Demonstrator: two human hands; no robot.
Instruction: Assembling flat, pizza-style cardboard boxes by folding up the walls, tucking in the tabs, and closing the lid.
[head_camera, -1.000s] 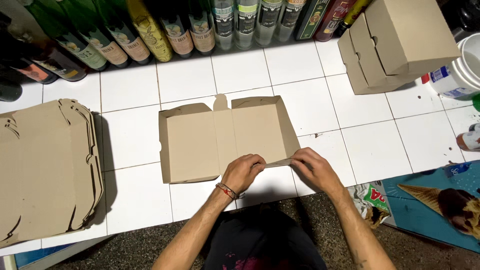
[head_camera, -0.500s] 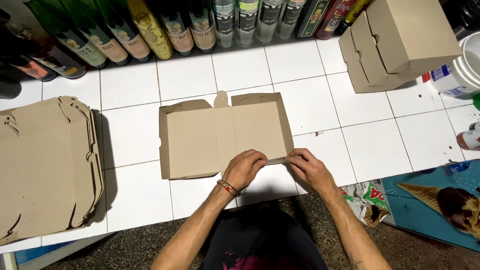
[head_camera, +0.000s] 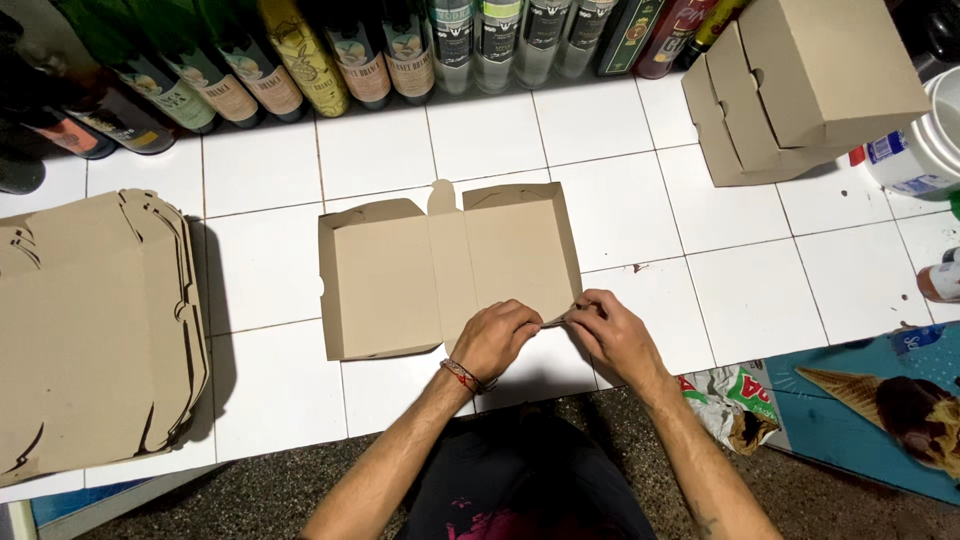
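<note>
Half folded: brown cardboard box (head_camera: 450, 265) lying open mid-desk (head_camera: 640, 210), far and left walls raised, near right wall still being formed. Left hand (head_camera: 497, 340) and right hand (head_camera: 612, 335) fingers pinching that near edge. Flat blanks (head_camera: 90, 330) stacked left; finished boxes (head_camera: 810, 85) far right. Bottles (head_camera: 300, 55) with coloured labels along far edge.

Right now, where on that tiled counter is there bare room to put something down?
Bare white tiles lie between the open cardboard box and the stacked folded boxes, and between the open box and the flat cardboard pile. It is crowded along the bottle row and by the near edge, where both hands work.
</note>
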